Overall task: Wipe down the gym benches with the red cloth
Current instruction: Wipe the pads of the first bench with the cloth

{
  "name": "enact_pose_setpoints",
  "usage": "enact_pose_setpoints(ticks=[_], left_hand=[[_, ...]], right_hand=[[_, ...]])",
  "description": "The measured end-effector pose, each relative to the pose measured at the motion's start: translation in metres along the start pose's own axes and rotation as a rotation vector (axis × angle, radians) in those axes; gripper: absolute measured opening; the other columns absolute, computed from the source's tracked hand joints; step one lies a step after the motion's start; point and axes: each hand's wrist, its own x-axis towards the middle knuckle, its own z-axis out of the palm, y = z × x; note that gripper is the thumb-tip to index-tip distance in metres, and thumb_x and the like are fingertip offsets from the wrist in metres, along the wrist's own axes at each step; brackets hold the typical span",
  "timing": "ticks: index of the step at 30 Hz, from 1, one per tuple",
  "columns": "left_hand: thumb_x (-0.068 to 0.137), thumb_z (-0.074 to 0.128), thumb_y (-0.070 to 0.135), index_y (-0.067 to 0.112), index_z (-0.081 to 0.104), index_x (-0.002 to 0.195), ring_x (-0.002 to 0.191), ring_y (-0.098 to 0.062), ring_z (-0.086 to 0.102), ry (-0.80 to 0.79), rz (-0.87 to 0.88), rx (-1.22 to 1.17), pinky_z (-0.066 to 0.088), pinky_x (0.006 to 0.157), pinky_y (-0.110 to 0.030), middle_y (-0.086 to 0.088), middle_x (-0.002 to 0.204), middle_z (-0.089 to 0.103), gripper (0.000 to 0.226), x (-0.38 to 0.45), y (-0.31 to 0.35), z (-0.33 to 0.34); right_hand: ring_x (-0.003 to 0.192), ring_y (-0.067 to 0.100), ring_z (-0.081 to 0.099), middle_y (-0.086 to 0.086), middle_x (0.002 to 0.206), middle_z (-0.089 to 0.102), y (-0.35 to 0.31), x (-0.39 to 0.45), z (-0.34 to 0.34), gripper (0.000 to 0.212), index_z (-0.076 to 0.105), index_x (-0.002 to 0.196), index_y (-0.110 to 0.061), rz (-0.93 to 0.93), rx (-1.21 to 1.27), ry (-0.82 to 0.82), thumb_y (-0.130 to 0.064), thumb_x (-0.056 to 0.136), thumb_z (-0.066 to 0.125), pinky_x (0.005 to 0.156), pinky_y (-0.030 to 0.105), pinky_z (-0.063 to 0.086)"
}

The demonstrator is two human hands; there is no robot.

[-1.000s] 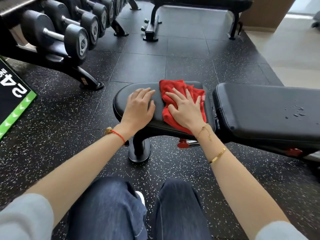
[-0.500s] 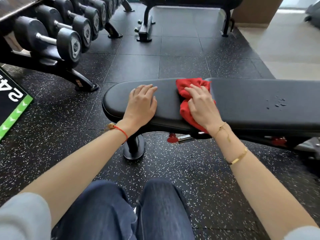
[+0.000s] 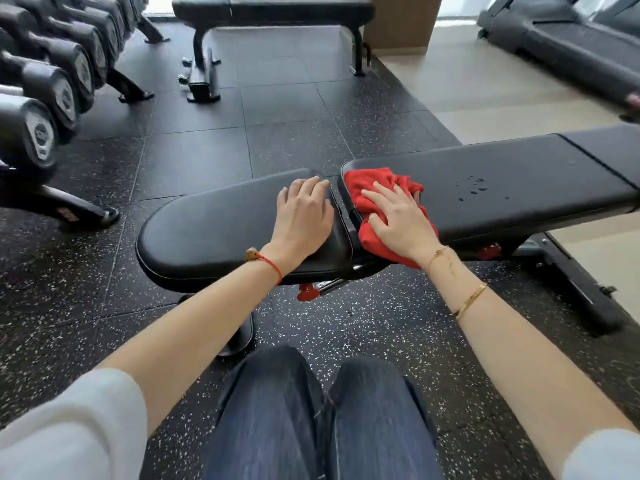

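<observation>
A black padded gym bench lies across the view in front of my knees, with a short seat pad [image 3: 207, 233] on the left and a long back pad [image 3: 519, 178] on the right. The red cloth [image 3: 374, 188] is bunched on the left end of the back pad. My right hand [image 3: 398, 220] presses flat on the cloth with its fingers spread. My left hand [image 3: 304, 216] rests palm down on the right end of the seat pad. A few water drops [image 3: 472, 188] sit on the back pad to the right of the cloth.
A dumbbell rack [image 3: 41, 98] stands at the left. A second black bench [image 3: 273, 12] is farther back on the rubber floor. A treadmill [image 3: 571, 46] stands at the far right on the light floor. The bench's base frame [image 3: 571, 289] reaches toward the right.
My right hand has slid the red cloth rightward off the seat pad onto the back pad. My left hand has moved right along the seat pad, and my view has shifted right too.
</observation>
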Motion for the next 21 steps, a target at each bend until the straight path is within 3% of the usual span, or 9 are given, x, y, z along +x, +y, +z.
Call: enact_pose_setpoints(ticks=[6,11,21], left_hand=[[0.099,0.038,0.027,0.016,0.047,0.141,0.139,-0.023,0.034,-0.072,-0.023,-0.001,0.022,0.116,-0.049,-0.001,0.15,0.044,0.044,0.003,-0.001,0.018],[0.099,0.037,0.029,0.016,0.044,0.143,0.141,-0.023,0.031,-0.101,-0.004,0.002,0.019,0.117,-0.053,-0.001,0.151,0.041,0.046,0.008,-0.001,0.022],[0.095,0.043,0.028,0.014,0.047,0.139,0.139,-0.024,0.033,-0.072,-0.047,0.024,0.019,0.116,-0.056,-0.003,0.147,0.044,0.047,0.012,0.012,0.032]], right_hand=[[0.149,0.029,0.014,-0.002,0.16,0.024,0.004,0.035,-0.001,0.051,0.036,0.148,-0.032,0.135,-0.001,-0.007,-0.032,0.097,0.041,0.122,0.043,0.001],[0.149,0.032,0.012,-0.002,0.161,0.021,0.006,0.047,0.004,0.055,0.031,0.149,-0.035,0.137,-0.063,-0.027,-0.043,0.096,0.041,0.122,0.049,0.003],[0.149,0.029,0.011,-0.004,0.16,0.024,0.02,0.025,0.003,0.052,0.037,0.146,-0.035,0.002,0.012,-0.005,-0.028,0.095,0.043,0.122,0.043,0.0]])
